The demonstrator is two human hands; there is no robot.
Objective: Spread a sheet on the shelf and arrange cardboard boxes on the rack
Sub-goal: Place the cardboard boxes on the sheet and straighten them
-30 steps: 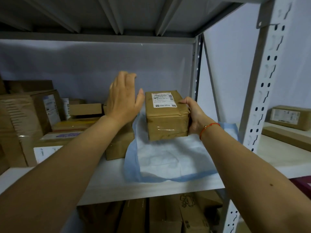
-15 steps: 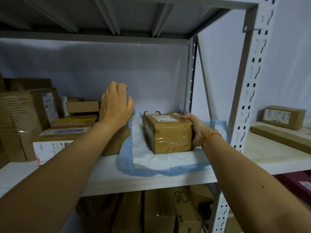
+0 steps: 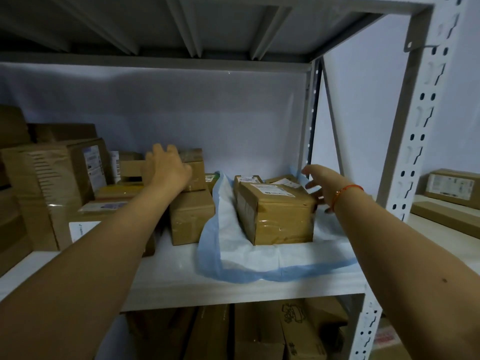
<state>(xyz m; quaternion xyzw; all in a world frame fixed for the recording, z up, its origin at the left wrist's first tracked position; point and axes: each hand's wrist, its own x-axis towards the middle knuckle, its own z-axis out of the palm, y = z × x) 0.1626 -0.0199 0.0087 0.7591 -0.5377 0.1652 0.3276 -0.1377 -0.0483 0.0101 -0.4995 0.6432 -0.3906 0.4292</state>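
Observation:
A blue-edged white sheet lies rumpled on the right part of the white shelf board. A taped cardboard box with a white label rests on the sheet, and two more labelled boxes stand right behind it. My right hand, a red string on its wrist, hovers at this box's right side with fingers spread, holding nothing. My left hand reaches in left of the sheet and lies flat against a small box stacked on a larger box.
Several bigger cardboard boxes crowd the shelf's left half. A perforated white rack upright stands at the right front corner. More boxes fill the level below. A neighbouring shelf at the far right holds a labelled box.
My right hand lowered the labelled box onto the sheet and let go of it. My left hand moved forward and down onto the small stacked box.

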